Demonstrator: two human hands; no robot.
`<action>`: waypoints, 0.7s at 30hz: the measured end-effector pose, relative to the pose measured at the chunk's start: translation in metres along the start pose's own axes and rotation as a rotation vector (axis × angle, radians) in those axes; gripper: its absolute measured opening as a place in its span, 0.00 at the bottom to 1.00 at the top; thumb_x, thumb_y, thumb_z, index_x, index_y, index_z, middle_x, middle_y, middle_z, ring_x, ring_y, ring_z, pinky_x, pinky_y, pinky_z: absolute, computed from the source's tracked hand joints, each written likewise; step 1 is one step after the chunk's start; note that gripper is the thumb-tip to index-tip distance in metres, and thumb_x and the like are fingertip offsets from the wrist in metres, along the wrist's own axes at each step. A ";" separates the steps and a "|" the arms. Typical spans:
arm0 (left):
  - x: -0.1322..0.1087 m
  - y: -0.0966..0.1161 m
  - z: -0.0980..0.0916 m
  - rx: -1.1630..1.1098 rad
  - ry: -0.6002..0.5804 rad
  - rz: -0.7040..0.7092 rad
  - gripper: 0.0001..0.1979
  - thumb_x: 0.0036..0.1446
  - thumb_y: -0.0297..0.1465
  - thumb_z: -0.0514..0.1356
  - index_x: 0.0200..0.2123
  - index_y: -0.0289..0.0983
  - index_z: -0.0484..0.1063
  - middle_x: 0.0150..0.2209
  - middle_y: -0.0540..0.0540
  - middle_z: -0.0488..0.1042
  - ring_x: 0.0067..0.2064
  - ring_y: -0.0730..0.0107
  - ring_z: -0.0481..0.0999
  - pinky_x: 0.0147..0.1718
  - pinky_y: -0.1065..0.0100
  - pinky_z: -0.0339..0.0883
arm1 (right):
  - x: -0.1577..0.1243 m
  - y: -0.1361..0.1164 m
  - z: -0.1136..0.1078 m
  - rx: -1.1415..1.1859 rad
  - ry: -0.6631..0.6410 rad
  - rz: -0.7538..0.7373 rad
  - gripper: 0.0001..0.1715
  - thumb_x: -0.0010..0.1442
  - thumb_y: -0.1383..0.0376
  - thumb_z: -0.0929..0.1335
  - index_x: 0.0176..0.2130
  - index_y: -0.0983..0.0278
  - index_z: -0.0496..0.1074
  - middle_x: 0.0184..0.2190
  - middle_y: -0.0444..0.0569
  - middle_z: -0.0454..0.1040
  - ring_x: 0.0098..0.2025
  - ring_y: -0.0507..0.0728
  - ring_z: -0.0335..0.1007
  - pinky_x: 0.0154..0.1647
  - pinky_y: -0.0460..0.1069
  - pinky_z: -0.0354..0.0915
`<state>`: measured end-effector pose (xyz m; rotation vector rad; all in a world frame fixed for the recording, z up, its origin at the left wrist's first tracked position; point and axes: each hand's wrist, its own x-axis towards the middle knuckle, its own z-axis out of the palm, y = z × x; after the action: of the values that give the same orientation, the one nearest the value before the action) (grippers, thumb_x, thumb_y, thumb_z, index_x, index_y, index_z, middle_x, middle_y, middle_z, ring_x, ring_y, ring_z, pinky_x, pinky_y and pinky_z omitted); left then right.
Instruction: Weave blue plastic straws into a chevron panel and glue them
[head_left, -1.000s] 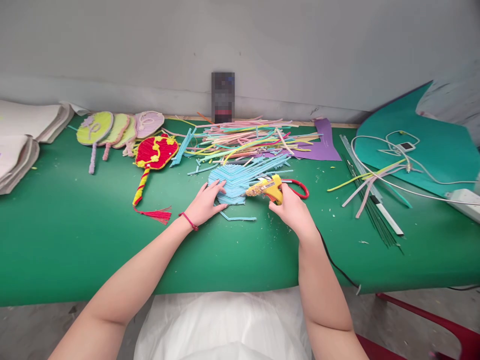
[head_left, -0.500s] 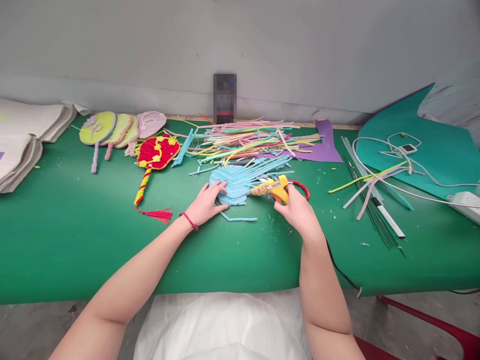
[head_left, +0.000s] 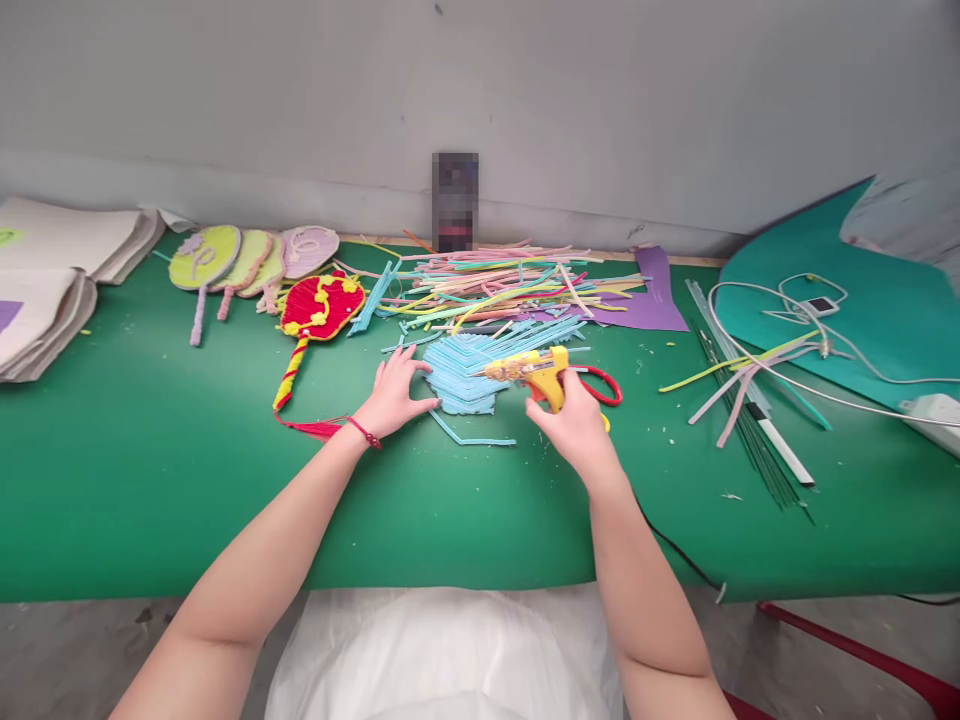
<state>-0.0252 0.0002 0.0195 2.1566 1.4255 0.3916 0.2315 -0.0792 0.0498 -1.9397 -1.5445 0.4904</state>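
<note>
Blue woven piece (head_left: 459, 378) lies flat on the green table (head_left: 150, 470). Left hand (head_left: 391, 395), fingers spread wide, rests against its left edge. Right hand (head_left: 576, 428) grips a yellow glue gun (head_left: 541, 368), nozzle over its right side. Red scissors (head_left: 604, 385) lie just right of it; loose coloured strips (head_left: 495, 278) crowd behind.

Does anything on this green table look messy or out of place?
Only clutter: the coloured strips lie in a tangled heap at the back, pale specks dot the table, and a bent blue strip lies loose beside the blue woven piece. The glue gun barrel looks crusted.
</note>
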 end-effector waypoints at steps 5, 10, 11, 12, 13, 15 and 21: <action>0.001 -0.003 0.005 0.087 -0.029 -0.025 0.36 0.50 0.44 0.61 0.61 0.43 0.55 0.68 0.40 0.44 0.68 0.51 0.37 0.63 0.46 0.35 | -0.009 -0.015 0.040 -0.071 0.095 -0.186 0.16 0.55 0.61 0.64 0.43 0.65 0.63 0.37 0.53 0.70 0.36 0.60 0.69 0.33 0.52 0.65; 0.001 -0.002 0.009 0.135 -0.033 -0.041 0.38 0.51 0.44 0.61 0.63 0.41 0.54 0.68 0.39 0.43 0.68 0.51 0.36 0.63 0.48 0.34 | -0.013 -0.018 0.059 -0.189 0.145 -0.274 0.15 0.57 0.64 0.64 0.45 0.66 0.62 0.38 0.55 0.67 0.37 0.61 0.69 0.31 0.52 0.66; 0.001 -0.002 0.009 0.140 -0.031 -0.040 0.38 0.51 0.44 0.61 0.63 0.40 0.54 0.68 0.38 0.43 0.68 0.51 0.36 0.63 0.48 0.35 | -0.013 -0.017 0.061 -0.210 0.141 -0.280 0.15 0.57 0.65 0.63 0.45 0.66 0.62 0.38 0.55 0.67 0.37 0.61 0.70 0.31 0.52 0.66; 0.001 -0.003 0.010 0.143 -0.028 -0.037 0.38 0.51 0.45 0.61 0.62 0.40 0.54 0.68 0.38 0.43 0.68 0.51 0.36 0.63 0.47 0.35 | -0.012 -0.017 0.063 -0.229 0.135 -0.283 0.16 0.57 0.65 0.63 0.46 0.67 0.62 0.38 0.55 0.67 0.37 0.61 0.70 0.31 0.52 0.66; 0.001 -0.003 0.010 0.145 -0.026 -0.034 0.38 0.51 0.45 0.61 0.62 0.40 0.55 0.68 0.38 0.43 0.68 0.51 0.37 0.63 0.47 0.35 | -0.012 -0.016 0.065 -0.245 0.129 -0.284 0.16 0.58 0.65 0.63 0.46 0.67 0.61 0.38 0.55 0.67 0.37 0.61 0.70 0.31 0.52 0.66; 0.002 -0.004 0.010 0.149 -0.025 -0.027 0.38 0.50 0.46 0.61 0.62 0.40 0.55 0.68 0.38 0.43 0.68 0.51 0.37 0.63 0.47 0.35 | -0.010 -0.015 0.067 -0.268 0.118 -0.280 0.17 0.58 0.65 0.64 0.47 0.68 0.61 0.38 0.56 0.67 0.37 0.61 0.70 0.31 0.52 0.67; 0.001 -0.003 0.009 0.169 -0.037 -0.031 0.38 0.51 0.45 0.60 0.62 0.40 0.55 0.68 0.39 0.43 0.68 0.50 0.37 0.63 0.48 0.35 | -0.006 -0.014 0.071 -0.277 0.121 -0.286 0.16 0.59 0.65 0.63 0.47 0.67 0.61 0.39 0.56 0.67 0.37 0.62 0.70 0.31 0.52 0.67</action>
<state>-0.0222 0.0001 0.0104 2.2586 1.5167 0.2259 0.1756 -0.0670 0.0052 -1.8606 -1.8483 0.0383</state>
